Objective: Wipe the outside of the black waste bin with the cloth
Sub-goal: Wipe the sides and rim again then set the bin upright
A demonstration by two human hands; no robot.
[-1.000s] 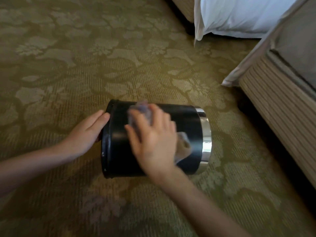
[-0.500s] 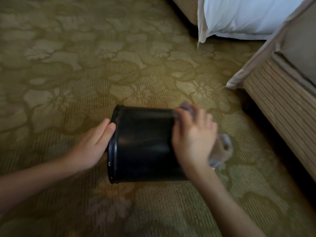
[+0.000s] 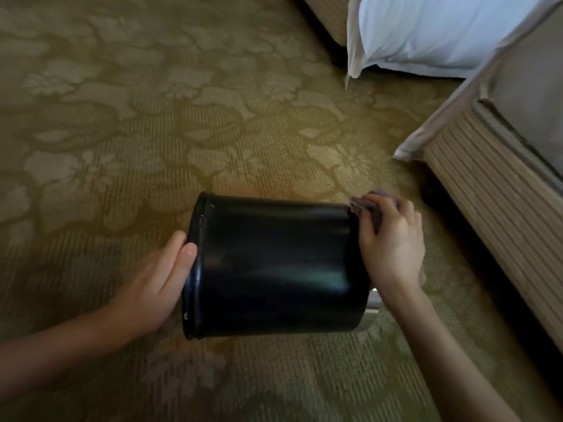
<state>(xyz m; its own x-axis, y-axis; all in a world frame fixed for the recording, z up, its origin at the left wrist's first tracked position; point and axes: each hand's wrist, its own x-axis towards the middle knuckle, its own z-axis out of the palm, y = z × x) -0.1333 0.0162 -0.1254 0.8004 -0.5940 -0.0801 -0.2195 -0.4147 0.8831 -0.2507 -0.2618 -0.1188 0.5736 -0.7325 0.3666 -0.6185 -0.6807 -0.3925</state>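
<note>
Both my hands bracket the bin (axis left-right): left hand flat on base, right hand clutching cloth at rim.

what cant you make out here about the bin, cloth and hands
All in the head view:
- cloth: mostly under the right hand; its shape is hidden.
- waste bin mouth: behind the right hand and wrist; only a metal sliver shows.
- Bin's underside: turned to the carpet.
- left hand palm: faces the bin's base, unseen.
- bed: cut off by the right edge.
</note>
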